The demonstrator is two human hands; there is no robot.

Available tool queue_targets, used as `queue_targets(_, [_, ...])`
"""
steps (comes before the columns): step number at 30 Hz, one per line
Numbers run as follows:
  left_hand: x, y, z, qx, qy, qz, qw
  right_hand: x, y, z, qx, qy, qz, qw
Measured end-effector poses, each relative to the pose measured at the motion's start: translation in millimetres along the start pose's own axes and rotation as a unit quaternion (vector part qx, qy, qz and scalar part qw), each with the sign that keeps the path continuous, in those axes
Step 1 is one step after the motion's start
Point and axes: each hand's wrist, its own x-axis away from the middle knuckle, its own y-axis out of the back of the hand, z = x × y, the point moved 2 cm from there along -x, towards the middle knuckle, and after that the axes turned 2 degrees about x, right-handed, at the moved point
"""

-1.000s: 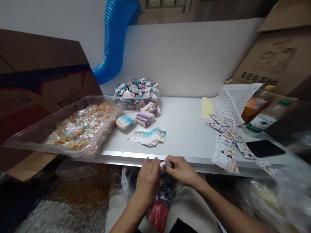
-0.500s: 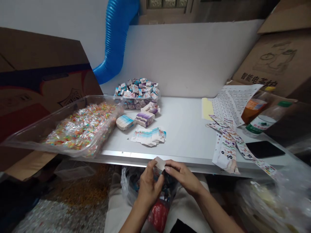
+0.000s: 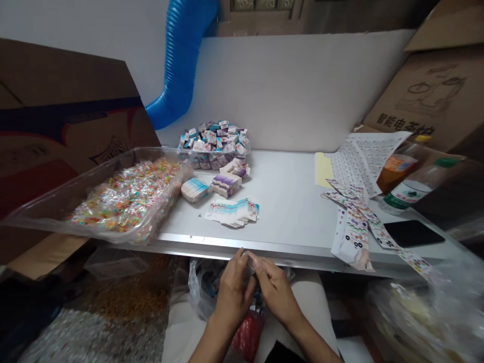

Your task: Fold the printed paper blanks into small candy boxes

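My left hand [image 3: 233, 285] and my right hand [image 3: 274, 286] meet in front of the table edge, above my lap. Their closed fingertips pinch a small paper box [image 3: 248, 258], mostly hidden behind the fingers. Below them, an open plastic bag [image 3: 200, 292] on my lap holds many small boxes, with a red bag [image 3: 247, 335] beside it. Past the hands, a fanned stack of flat white-and-blue box blanks [image 3: 232, 212] lies on the table. Behind it are a blue-striped stack [image 3: 195, 190] and a purple-striped stack [image 3: 227, 184].
A clear tray [image 3: 38, 214] of wrapped colourful pieces overhangs the table's left edge. A tub of small boxes [image 3: 215, 141] stands behind. Sticker strips [image 3: 351, 237], a phone [image 3: 414, 233], a bottle [image 3: 410, 191] and printed sheets [image 3: 372, 156] lie right. Cardboard boxes flank both sides.
My right hand has moved left and closed in against my left hand. The paper box, plainly visible before, is now mostly covered by fingers.
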Motion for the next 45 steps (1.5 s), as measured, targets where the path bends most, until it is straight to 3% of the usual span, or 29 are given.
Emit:
queue_targets(6, [5,-2.0,6,-0.023,0.01,-0.02,0.999,-3,1,-5,0.04,-0.046,-0.013,0.998])
queue_targets(9, [7,-3.6,10,-0.058,-0.037,0.0,0.998,1,-1,-1,0.188,0.039,-0.03,0.981])
queue_targets(14, [13,-3.4,15,-0.067,-0.035,0.012,0.997,13,-6,1,0.351,0.216,-0.014,0.911])
queue_targets(18, [12,-1.4,12,-0.056,-0.025,0.03,0.998,19,-5,-5,0.361,0.246,0.01,0.899])
queue_targets(21, [9,0.6,9,-0.042,-0.017,0.032,0.998,20,-4,-7,0.335,0.244,-0.001,0.91])
queue_targets(23, [10,1.1,9,-0.039,-0.006,0.038,0.998,14,-1,-7,0.302,0.24,0.023,0.922])
queue_targets(26, [18,-0.5,14,-0.054,0.021,0.055,0.997,-15,10,-9,0.23,0.19,0.085,0.951])
queue_targets(28, [25,-2.7,19,-0.074,0.036,0.073,0.994,-48,23,-15,0.209,0.139,0.048,0.967])
queue_targets(30, [29,-4.7,24,-0.107,0.049,0.092,0.989,-84,35,-22,0.249,0.142,0.017,0.958])
queue_targets(33, [31,-4.6,29,-0.162,0.064,0.109,0.979,-130,43,-36,0.312,0.158,0.073,0.934])
queue_targets(36, [30,-1.7,29,-0.176,0.046,0.104,0.978,-150,48,-43,0.324,0.164,0.112,0.925])
queue_targets(40, [19,2.7,22,-0.16,0.008,0.06,0.985,-138,54,-37,0.331,0.166,0.093,0.924])
queue_targets(44, [-8,12.9,4,-0.167,-0.018,-0.061,0.984,-91,51,-10,0.251,0.175,-0.036,0.951])
queue_targets(45, [-16,16.2,-1,-0.178,-0.026,-0.091,0.979,-78,48,-2,0.201,0.168,-0.039,0.964])
